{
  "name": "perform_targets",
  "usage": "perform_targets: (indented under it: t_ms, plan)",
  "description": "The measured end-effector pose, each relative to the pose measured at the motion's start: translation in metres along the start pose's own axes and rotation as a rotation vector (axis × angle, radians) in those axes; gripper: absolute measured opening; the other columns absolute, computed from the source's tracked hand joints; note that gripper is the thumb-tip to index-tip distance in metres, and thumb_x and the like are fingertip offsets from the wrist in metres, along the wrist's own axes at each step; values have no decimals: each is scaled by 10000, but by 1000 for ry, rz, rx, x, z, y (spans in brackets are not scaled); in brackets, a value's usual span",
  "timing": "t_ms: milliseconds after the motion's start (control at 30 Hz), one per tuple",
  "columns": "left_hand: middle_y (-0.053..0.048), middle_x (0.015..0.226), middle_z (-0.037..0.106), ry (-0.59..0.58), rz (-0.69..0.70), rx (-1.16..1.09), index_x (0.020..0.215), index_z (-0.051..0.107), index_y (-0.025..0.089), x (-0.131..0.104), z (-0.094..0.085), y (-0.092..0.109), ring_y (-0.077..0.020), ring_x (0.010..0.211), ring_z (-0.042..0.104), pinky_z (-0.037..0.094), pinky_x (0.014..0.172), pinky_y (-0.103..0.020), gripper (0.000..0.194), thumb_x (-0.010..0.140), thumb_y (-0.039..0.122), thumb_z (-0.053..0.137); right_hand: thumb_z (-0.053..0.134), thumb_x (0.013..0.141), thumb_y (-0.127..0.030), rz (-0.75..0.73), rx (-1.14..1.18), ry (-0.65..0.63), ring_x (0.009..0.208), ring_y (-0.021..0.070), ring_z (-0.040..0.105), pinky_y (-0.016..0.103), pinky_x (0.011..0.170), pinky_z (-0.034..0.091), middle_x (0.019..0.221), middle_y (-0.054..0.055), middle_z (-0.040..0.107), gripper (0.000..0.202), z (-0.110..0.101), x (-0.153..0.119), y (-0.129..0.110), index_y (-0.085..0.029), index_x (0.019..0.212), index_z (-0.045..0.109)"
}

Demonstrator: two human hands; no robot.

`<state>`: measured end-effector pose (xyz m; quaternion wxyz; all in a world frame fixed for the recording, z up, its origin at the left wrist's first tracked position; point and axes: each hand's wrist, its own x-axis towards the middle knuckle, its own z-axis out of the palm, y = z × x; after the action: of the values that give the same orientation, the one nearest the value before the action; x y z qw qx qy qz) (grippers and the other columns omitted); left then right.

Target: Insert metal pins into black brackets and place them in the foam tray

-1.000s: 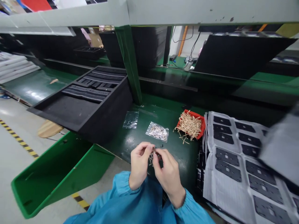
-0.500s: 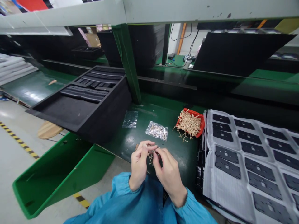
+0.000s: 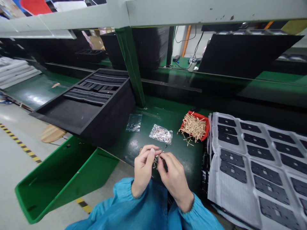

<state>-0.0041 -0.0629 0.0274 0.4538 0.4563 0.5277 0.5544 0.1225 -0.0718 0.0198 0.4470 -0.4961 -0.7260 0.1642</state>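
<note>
1 thin dark piece (image 3: pixel 166 147) sits at the fingertips above the green table (image 3: pixel 188 164), near the clear bag (image 3: pixel 161 134); its long axis slants, the far end pointing away from the person and rightward. 1 right hand (image 3: pixel 174 175) pinches it between thumb and finger. 1 left hand (image 3: pixel 143 167) meets it there, its grip impossible to tell.

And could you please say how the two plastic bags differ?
The left bag lies flat, showing the green bench through it; the right bag is filled with small pieces. The left bag lies nearer the black box, the right bag nearer the red bin. Both are see-through.
</note>
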Motion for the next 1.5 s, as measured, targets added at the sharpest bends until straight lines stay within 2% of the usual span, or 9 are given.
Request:
perform_targets:
  t_ms: [433,600,767,933,1000,1100,1200,1333,1500]
  plan:
    - [-108,1094,720,-38,9,50,886,850,229,0,0,7,-283,1094,650,477,1009,-369,192,952,339,707,491,1022,-125,-4,12,2,810,187,675,317,763,555,883,54,699,167,-2,0,2,-199,1017,640]
    - [-74,942,710,-58,-48,-57,780,774,178,3,4,-6,-219,902,678,546,829,-295,164,852,321,807,505,988,-97,-5,21,11,766,183,666,314,735,544,833,46,692,172,2,-2,4,-201,933,631]
    - [6,705,645,168,-37,-99,834,712,167,23,-10,-20,-127,646,592,493,633,-216,238,895,393,758,519,956,-81,-33,31,-15,767,180,671,297,717,541,825,34,691,168,-4,-11,0,-203,946,634]
    - [24,781,669,387,60,-152,931,672,196,54,-38,-14,-105,730,620,520,741,-194,280,880,453,769,550,974,-142,64,45,64,810,169,687,291,785,546,880,38,715,142,-36,-6,14,-220,977,668]
    - [12,772,685,347,58,-137,927,685,188,55,-38,-12,-117,731,642,531,726,-201,283,873,450,779,601,962,-271,317,86,173,849,203,690,334,815,556,936,68,724,118,-45,3,32,-226,987,707]
    - [-21,761,726,180,26,-73,914,725,168,45,-25,-12,-149,713,682,555,688,-225,243,866,396,795,654,920,-424,535,127,256,809,241,686,378,713,579,1040,150,719,415,-41,10,53,-150,1230,678]
    - [-51,820,769,-13,7,2,901,759,162,30,-9,-13,-184,764,732,592,731,-251,157,850,305,798,725,851,-557,596,308,165,685,212,711,340,614,604,972,128,764,597,-21,4,51,-127,1262,674]
    - [-52,845,779,-218,-1,89,891,763,173,21,-1,-14,-202,789,761,621,752,-273,122,885,289,723,659,881,-638,628,512,90,636,179,702,283,596,593,792,63,759,504,1,-6,29,-162,1018,750]
    - [-74,973,794,-316,23,264,1082,725,190,25,-6,-22,-229,892,778,637,810,-330,189,928,266,645,650,906,-618,674,566,136,556,140,612,249,559,518,659,19,692,447,9,-7,33,-187,807,721]
